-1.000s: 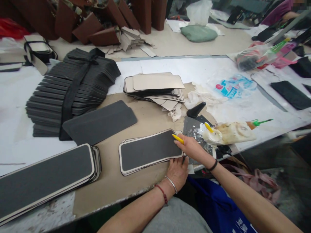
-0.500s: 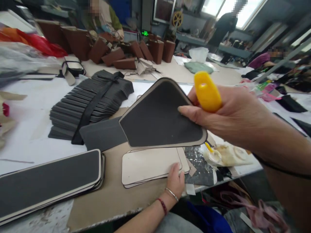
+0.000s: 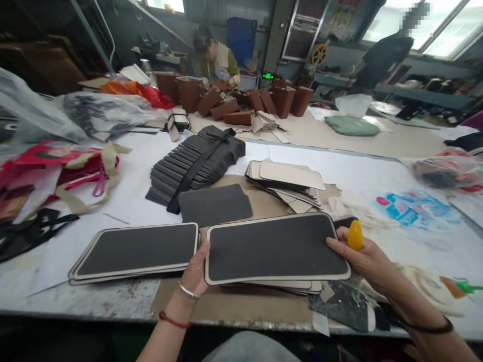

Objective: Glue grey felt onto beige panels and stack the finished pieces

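I hold a long panel (image 3: 275, 247) with a black middle and a beige border flat above the table, one hand at each end. My left hand (image 3: 195, 274) grips its left end, thumb on the edge. My right hand (image 3: 362, 259) grips the right end and also holds a small yellow tool (image 3: 355, 235) between its fingers. Under the panel lies a low stack of beige pieces (image 3: 287, 286). A stack of finished black-and-beige panels (image 3: 138, 250) lies just to the left.
Behind are a loose black foam piece (image 3: 215, 204), a strapped bundle of black pieces (image 3: 196, 163), a pile of beige boards (image 3: 289, 182) and brown boxes (image 3: 241, 103). Glue-smeared scraps (image 3: 347, 304) lie at the front right. Bags (image 3: 56, 166) crowd the left. Other people work at the far benches.
The panel, held up and tilted by my right hand alone before, now lies level above the stack. My left hand left the beige stack and took the panel's left end.
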The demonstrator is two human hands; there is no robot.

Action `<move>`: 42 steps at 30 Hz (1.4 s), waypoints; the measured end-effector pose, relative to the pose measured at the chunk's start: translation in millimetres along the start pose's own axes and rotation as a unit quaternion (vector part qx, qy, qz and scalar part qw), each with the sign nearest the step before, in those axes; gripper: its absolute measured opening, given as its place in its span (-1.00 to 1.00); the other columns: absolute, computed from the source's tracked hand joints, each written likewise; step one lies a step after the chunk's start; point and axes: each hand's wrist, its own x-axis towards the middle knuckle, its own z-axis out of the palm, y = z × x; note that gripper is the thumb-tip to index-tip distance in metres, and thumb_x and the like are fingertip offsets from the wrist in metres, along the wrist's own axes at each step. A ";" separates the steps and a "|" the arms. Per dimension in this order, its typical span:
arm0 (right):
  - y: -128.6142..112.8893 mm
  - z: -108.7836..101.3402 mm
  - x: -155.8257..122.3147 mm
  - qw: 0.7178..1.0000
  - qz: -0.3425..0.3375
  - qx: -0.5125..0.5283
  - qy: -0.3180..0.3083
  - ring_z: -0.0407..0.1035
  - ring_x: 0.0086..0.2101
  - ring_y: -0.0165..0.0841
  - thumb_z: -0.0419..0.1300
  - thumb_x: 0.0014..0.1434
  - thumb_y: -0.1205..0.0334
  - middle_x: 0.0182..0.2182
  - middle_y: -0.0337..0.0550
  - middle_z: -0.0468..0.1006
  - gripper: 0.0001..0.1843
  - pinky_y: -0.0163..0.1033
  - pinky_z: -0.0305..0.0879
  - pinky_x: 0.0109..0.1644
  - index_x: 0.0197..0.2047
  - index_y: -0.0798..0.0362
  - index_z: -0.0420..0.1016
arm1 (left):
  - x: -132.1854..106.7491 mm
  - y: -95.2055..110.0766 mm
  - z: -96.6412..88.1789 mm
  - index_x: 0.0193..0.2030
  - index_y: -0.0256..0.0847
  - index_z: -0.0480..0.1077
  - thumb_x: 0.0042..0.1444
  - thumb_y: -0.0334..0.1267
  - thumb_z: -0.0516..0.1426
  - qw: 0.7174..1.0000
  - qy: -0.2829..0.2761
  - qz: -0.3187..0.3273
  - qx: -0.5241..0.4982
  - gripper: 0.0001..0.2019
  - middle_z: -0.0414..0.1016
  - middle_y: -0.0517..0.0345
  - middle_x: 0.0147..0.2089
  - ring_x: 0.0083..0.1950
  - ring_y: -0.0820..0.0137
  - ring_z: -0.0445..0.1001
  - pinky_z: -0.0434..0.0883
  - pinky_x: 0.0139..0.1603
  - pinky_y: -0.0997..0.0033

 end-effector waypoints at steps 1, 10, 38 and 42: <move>9.8 7.7 -1.0 1.000 0.006 0.012 -0.015 0.10 -0.61 -0.49 0.16 -0.10 -0.14 -0.64 -0.35 0.17 -0.59 -0.36 0.14 -0.58 -0.53 0.02 0.17 | -5.7 1.9 -2.4 -0.11 -0.33 0.36 -0.14 -0.12 0.23 1.000 0.018 0.000 0.018 -0.54 0.54 -0.06 -0.28 -0.14 0.16 0.48 0.42 -0.07 0.15; 29.7 99.4 7.3 0.993 0.010 0.048 -0.105 0.09 -0.60 -0.46 0.10 -0.05 -0.09 -0.68 -0.35 0.15 -0.64 -0.35 0.10 -0.52 -0.58 0.02 0.16 | -51.9 25.6 -37.4 -0.19 -0.36 0.35 -0.13 -0.40 0.22 0.975 0.197 0.059 0.087 -0.70 0.55 -0.02 -0.39 -0.34 0.23 0.53 0.51 -0.27 0.23; -90.4 313.8 7.8 0.994 0.023 0.023 -0.108 0.23 -0.53 -0.39 0.11 -0.04 -0.06 -0.60 -0.29 0.32 -0.69 -0.32 0.16 -0.43 -0.53 0.01 0.23 | -59.1 192.1 -219.4 -0.18 -0.42 0.35 -0.06 -0.43 0.16 0.971 0.212 0.010 0.107 -0.75 0.54 -0.04 -0.44 -0.43 0.27 0.52 0.50 -0.39 0.34; -101.5 316.7 9.2 0.994 0.033 0.006 -0.108 0.29 -0.50 -0.36 0.08 -0.01 -0.05 -0.56 -0.25 0.40 -0.71 -0.32 0.18 -0.42 -0.50 0.01 0.28 | -53.9 203.5 -224.4 -0.21 -0.42 0.36 -0.06 -0.43 0.16 0.971 0.211 -0.003 0.113 -0.78 0.53 -0.04 -0.45 -0.44 0.28 0.52 0.50 -0.40 0.33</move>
